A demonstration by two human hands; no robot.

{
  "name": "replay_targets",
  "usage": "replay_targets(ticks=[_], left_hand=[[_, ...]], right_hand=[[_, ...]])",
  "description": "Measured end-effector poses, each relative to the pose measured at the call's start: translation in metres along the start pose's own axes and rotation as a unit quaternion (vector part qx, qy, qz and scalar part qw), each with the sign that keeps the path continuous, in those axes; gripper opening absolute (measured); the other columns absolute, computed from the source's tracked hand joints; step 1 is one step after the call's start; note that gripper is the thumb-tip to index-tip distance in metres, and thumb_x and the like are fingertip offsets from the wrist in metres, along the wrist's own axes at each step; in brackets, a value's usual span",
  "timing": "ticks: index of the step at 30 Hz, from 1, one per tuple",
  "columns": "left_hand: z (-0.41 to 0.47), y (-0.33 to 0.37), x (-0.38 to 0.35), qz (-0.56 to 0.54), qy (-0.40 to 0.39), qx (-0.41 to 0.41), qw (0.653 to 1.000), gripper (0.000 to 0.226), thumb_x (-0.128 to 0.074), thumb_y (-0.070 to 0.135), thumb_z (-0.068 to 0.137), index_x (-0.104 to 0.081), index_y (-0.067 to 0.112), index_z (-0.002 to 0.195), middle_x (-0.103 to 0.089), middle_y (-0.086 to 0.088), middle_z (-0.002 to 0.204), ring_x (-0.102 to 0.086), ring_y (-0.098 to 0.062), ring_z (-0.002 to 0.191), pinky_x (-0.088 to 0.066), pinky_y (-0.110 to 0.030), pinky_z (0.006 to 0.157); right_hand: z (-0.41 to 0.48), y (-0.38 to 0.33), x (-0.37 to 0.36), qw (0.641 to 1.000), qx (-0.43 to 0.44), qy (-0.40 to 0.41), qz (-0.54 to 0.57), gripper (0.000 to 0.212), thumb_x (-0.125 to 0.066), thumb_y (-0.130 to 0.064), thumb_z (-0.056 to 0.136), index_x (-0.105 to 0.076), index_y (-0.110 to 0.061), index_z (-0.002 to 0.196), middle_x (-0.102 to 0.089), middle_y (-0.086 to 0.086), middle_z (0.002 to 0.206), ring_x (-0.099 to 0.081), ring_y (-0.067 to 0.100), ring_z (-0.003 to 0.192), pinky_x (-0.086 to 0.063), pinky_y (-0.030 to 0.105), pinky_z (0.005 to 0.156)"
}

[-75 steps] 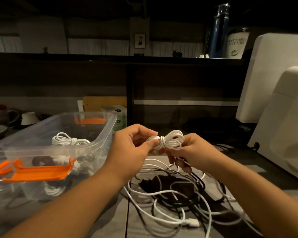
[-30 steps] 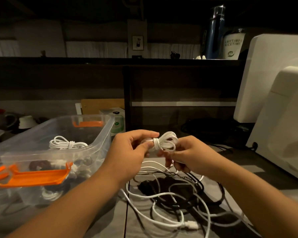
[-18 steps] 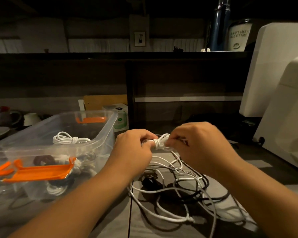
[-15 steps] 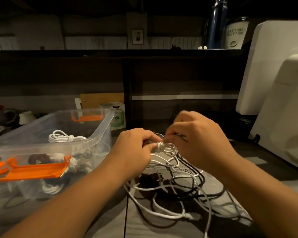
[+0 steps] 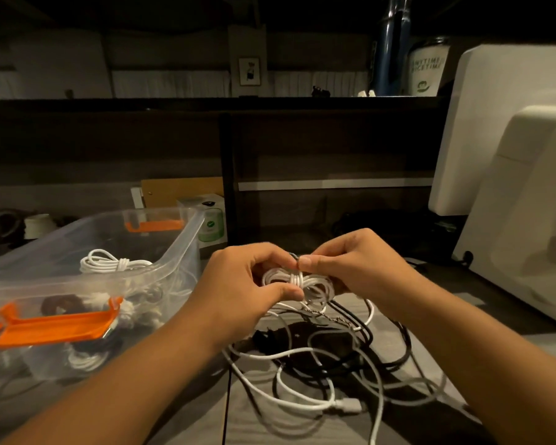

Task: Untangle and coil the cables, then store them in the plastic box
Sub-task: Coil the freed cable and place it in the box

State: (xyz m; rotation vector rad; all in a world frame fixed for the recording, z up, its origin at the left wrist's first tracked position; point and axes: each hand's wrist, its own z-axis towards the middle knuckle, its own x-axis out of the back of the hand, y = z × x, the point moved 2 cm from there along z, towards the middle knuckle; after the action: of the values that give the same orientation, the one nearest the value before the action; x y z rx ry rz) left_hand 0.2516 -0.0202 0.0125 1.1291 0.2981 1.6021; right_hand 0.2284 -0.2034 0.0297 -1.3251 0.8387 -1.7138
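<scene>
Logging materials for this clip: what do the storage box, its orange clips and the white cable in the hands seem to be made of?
Storage box: clear, glossy plastic; coiled cables show through its wall. Orange clips: opaque, smooth plastic by the look. White cable bundle, gripped by the left hand and right hand: likely a smooth, flexible plastic or rubber sheath, since it bends into tight loops.

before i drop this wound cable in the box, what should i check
1. Grip: left hand and right hand both pinch the white coil: ok.
2. Wrap round the coil's middle: ok. Loose end tucked: cannot tell.
3. Coil free of the tangle on the table below: cannot tell.
4. Plastic box open on top: ok.
5. Room beside the stored cable inside: ok.
</scene>
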Motion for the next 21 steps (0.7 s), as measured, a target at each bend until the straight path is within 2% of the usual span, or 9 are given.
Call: replay_targets(ticks=[3, 5, 9, 12, 14, 17, 21], left_hand=[[-0.002, 0.004, 0.000, -0.046, -0.013, -0.004, 0.999, 0.033, -0.091, 0.022, 0.066, -0.076, 0.033, 0.093, -0.075, 0.009, 0.087, -0.073, -0.014, 0.083, -0.062, -0.038, 0.075], [-0.004, 0.006, -0.001, -0.077, -0.014, -0.006, 0.997, 0.032, -0.090, 0.024, 0.064, -0.077, 0.032, 0.092, -0.075, 0.007, 0.088, -0.073, -0.016, 0.084, -0.062, -0.041, 0.075], [-0.002, 0.007, 0.000, -0.158, -0.002, -0.008, 0.987, 0.030, -0.084, 0.024, 0.064, -0.080, 0.029, 0.093, -0.077, 0.000, 0.089, -0.073, -0.019, 0.081, -0.062, -0.032, 0.072], [-0.001, 0.006, 0.001, -0.196, 0.026, 0.010, 0.980, 0.026, -0.080, 0.021, 0.070, -0.081, 0.029, 0.095, -0.077, 0.001, 0.089, -0.071, -0.015, 0.078, -0.058, -0.023, 0.066], [0.001, 0.005, 0.003, -0.204, 0.050, 0.016, 0.978, 0.026, -0.076, 0.018, 0.077, -0.080, 0.026, 0.101, -0.077, 0.005, 0.092, -0.071, -0.007, 0.080, -0.056, -0.019, 0.066], [0.005, 0.000, 0.005, -0.190, 0.077, 0.016, 0.979, 0.024, -0.070, 0.016, 0.087, -0.077, 0.026, 0.107, -0.077, 0.008, 0.099, -0.070, -0.005, 0.089, -0.055, -0.018, 0.065], [0.006, -0.006, 0.002, -0.155, 0.102, 0.031, 0.982, 0.020, -0.067, 0.014, 0.093, -0.075, 0.030, 0.103, -0.074, 0.007, 0.099, -0.068, -0.002, 0.087, -0.053, -0.015, 0.062]], right_hand=[[-0.002, 0.001, 0.003, 0.987, -0.084, -0.084, 0.109, 0.042, -0.077, -0.041, 0.070, -0.079, -0.003, 0.088, -0.073, 0.016, 0.084, -0.067, 0.022, 0.071, -0.057, 0.029, 0.066], [-0.002, 0.003, 0.003, 0.970, -0.125, -0.128, 0.164, 0.042, -0.075, -0.037, 0.073, -0.077, 0.001, 0.091, -0.069, 0.014, 0.081, -0.065, 0.018, 0.067, -0.054, 0.025, 0.059], [-0.002, 0.007, 0.000, 0.930, -0.173, -0.165, 0.280, 0.026, -0.072, -0.033, 0.075, -0.078, -0.008, 0.077, -0.063, 0.005, 0.073, -0.057, 0.010, 0.061, -0.050, 0.018, 0.052], [0.001, 0.009, -0.005, 0.941, -0.124, -0.139, 0.283, 0.016, -0.067, -0.018, 0.083, -0.080, -0.009, 0.083, -0.062, 0.006, 0.077, -0.053, 0.011, 0.063, -0.049, 0.020, 0.053], [0.001, 0.007, -0.008, 0.942, -0.089, -0.122, 0.299, 0.026, -0.054, -0.003, 0.097, -0.079, -0.007, 0.090, -0.063, 0.007, 0.076, -0.055, 0.012, 0.062, -0.050, 0.022, 0.055], [-0.001, 0.002, -0.013, 0.969, -0.016, -0.100, 0.228, 0.021, -0.053, -0.005, 0.101, -0.074, -0.003, 0.101, -0.070, 0.012, 0.081, -0.061, 0.016, 0.065, -0.054, 0.026, 0.060], [-0.003, -0.001, -0.021, 0.997, 0.055, -0.042, 0.036, 0.014, -0.063, -0.014, 0.099, -0.076, -0.013, 0.100, -0.076, 0.005, 0.081, -0.065, 0.014, 0.061, -0.056, 0.027, 0.058]])
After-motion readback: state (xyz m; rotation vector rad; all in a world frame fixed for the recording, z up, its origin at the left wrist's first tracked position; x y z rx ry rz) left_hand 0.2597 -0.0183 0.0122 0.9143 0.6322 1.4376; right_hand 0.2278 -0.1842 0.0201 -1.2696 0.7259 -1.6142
